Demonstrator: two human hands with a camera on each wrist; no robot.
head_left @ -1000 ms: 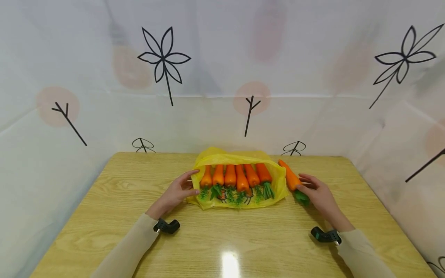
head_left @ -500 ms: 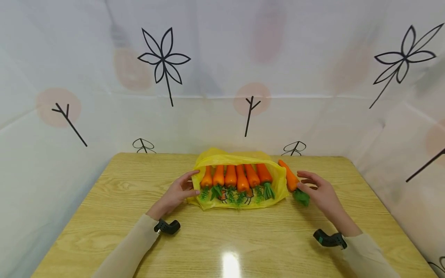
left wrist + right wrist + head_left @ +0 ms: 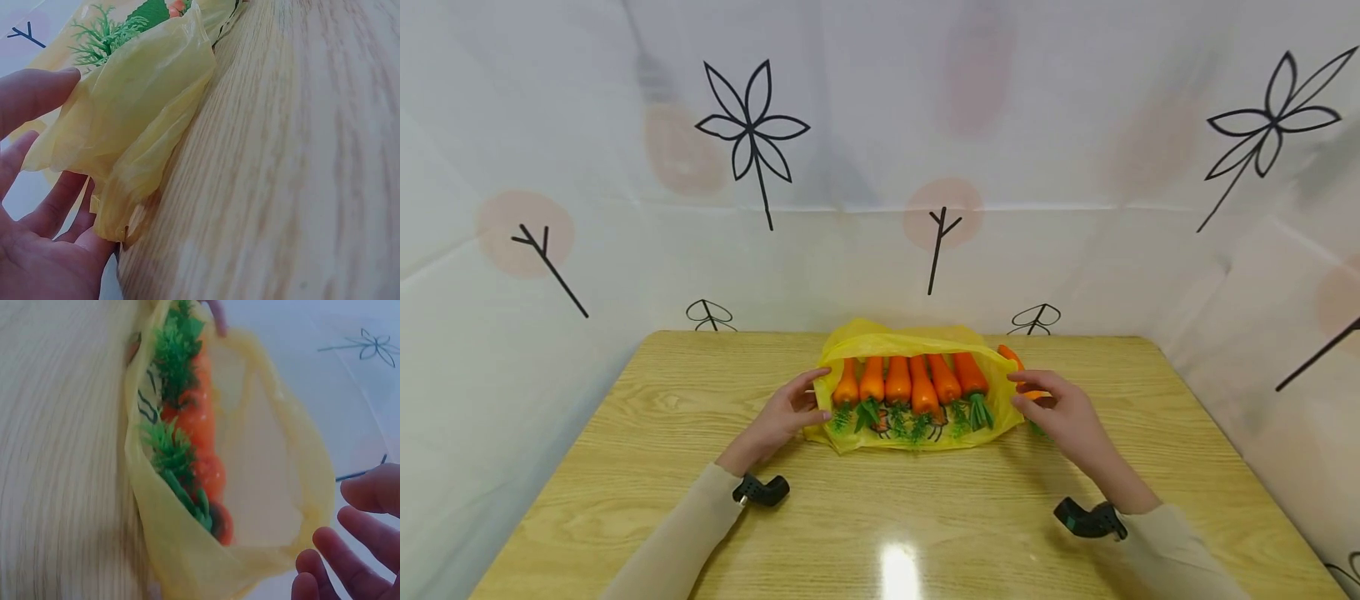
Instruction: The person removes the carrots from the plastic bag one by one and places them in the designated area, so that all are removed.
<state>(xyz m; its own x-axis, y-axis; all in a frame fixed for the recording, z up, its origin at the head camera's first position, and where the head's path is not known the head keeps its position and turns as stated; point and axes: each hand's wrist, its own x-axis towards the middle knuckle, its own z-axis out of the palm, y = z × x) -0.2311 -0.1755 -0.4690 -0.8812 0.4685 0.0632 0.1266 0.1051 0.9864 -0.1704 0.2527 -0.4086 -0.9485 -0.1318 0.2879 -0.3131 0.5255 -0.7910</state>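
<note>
A yellow plastic bag (image 3: 917, 343) lies on its side with its mouth facing me. Inside, several glossy orange carrots (image 3: 897, 383) lie in a row, green tops toward the opening. My left hand (image 3: 784, 417) holds the bag's left side; in the left wrist view the thumb overlaps the rim and the other fingers go behind the plastic. Just outside the right side lies one more carrot (image 3: 1009, 355), mostly hidden behind my right hand (image 3: 1066, 421). That hand's fingers are spread and loosely bent, fingertips right at the bag's right rim, with nothing gripped.
The bag and loose carrot sit near the back edge of a light wooden table (image 3: 850, 517). Behind and at both sides hangs a white cloth (image 3: 850, 267) with black plant drawings. Each wrist wears a small black camera.
The right hand, which was at the loose carrot's top end, has drawn off it and then moved left to the bag's right rim. The left hand and the bag have stayed in place.
</note>
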